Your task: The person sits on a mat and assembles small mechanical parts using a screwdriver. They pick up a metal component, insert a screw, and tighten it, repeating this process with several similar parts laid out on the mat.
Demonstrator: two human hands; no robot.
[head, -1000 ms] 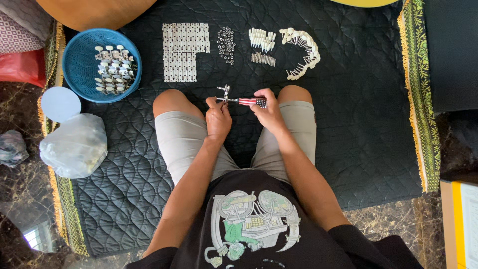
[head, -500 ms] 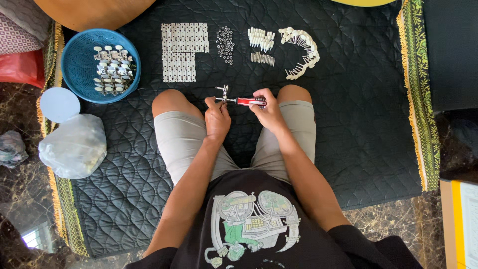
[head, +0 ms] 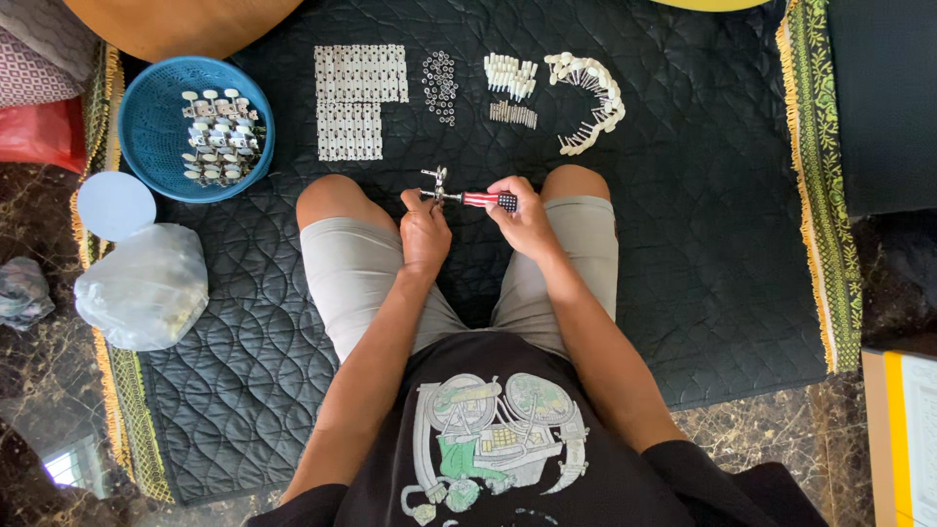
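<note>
Left hand pinches a small metal part; right hand grips a red-handled screwdriver against it, above the knees.

Home floor used as a small assembly spot. Dark marble floor at lower left, covered by a black quilted mat with green-gold fringe. Cushions at upper left. Small metal parts sorted in rows along the top; blue basket of finished pieces at upper left.
</note>
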